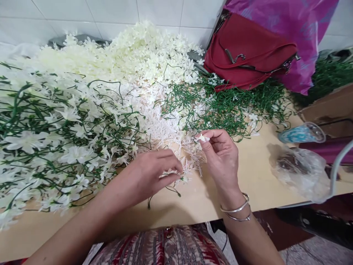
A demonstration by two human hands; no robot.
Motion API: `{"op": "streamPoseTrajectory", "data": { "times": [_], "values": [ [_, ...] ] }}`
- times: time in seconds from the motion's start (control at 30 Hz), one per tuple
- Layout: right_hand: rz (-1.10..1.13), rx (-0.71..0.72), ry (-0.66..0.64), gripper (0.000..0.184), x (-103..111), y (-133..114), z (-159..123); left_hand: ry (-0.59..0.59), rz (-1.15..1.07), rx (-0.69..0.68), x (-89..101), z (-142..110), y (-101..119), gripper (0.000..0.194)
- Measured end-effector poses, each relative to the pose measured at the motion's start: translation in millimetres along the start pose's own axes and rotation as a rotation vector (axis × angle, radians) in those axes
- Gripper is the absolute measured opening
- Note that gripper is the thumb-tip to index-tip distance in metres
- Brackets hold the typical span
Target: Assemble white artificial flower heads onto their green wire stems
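My right hand [220,154] pinches a small white artificial flower [202,138] between thumb and fingertips, above the near edge of the heap. My left hand [157,169] hovers just left of it, fingers curved and thumb apart, low over the loose white stamens [162,127]; nothing is plainly held in it. A few green stem pieces [173,191] lie on the table below that hand. Finished-looking white flowers on green stems [77,154] fill the left side. Behind is a mound of loose cream petals [146,51]. Green plastic stems [220,106] lie tangled at the right.
A red handbag [248,48] and a purple plastic bag [300,33] lean at the back wall. On the right of the wooden table [253,173] are a blue-and-white cup [302,133] on its side, a clear plastic bag [303,169] and a cardboard box [328,105].
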State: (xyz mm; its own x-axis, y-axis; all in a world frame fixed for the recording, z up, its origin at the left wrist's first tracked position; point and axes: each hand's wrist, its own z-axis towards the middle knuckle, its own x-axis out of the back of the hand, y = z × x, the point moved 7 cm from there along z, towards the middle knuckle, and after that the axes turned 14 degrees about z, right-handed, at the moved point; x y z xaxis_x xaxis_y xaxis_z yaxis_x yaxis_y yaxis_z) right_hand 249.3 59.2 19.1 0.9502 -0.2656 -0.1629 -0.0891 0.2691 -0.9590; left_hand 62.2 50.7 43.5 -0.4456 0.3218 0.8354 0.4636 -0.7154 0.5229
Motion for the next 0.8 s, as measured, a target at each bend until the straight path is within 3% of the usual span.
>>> {"op": "streamPoseTrajectory", "data": {
  "times": [0.13, 0.27, 0.37, 0.5, 0.63, 0.73, 0.8],
  "values": [
    [-0.007, 0.009, -0.014, 0.014, 1, 0, 0, -0.163, 0.187, -0.084, -26.7, -22, 13, 0.007],
    [0.018, -0.006, 0.001, 0.013, 2, 3, -1, -0.136, 0.299, -0.115, -42.5, -33, 18, 0.009],
    [0.016, -0.019, 0.008, 0.012, 2, 5, -1, -0.036, 0.27, -0.064, -37.0, -31, 12, 0.019],
    [0.01, -0.037, -0.012, 0.011, 0, 8, 0, 0.053, 0.353, -0.06, -32.0, -23, -2, 0.016],
    [0.005, -0.061, -0.017, 0.011, 0, 11, 1, 0.106, 0.243, -0.066, -29.4, -21, -12, 0.016],
    [0.02, -0.086, -0.049, 0.01, -3, 12, 0, 0.136, 0.144, -0.023, -25.3, -22, -17, 0.036],
    [0.018, -0.104, -0.069, 0.01, -6, 13, 0, 0.168, 0.143, 0.022, -22.5, -20, -20, 0.034]
  ]
}}
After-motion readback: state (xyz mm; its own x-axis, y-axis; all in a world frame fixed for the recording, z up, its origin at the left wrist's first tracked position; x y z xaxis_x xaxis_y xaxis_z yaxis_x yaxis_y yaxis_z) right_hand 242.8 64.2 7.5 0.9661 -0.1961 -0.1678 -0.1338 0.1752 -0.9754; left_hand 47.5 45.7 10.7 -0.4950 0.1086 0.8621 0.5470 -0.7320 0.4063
